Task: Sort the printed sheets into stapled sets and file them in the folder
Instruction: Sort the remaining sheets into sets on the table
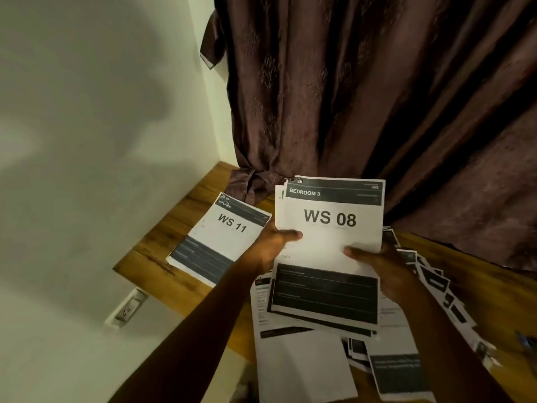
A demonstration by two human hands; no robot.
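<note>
Grip: left hand (271, 242) and right hand (377, 260) pinch "WS 08" stack (329, 228) by side edges, thumbs on top, held above bench (162, 257). "WS 11" set (220, 237) lies left; loose sheets (305, 362) spread beneath.

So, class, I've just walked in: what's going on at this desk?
A person is sorting printed sheets. Both hands, the left hand and the right hand, hold up a bundle headed "BEDROOM 3, WS 08" above a loose spread of sheets on the wooden table. A "KITCHEN, WS 11" set lies apart to the left. No stapler or folder is in view.
</note>
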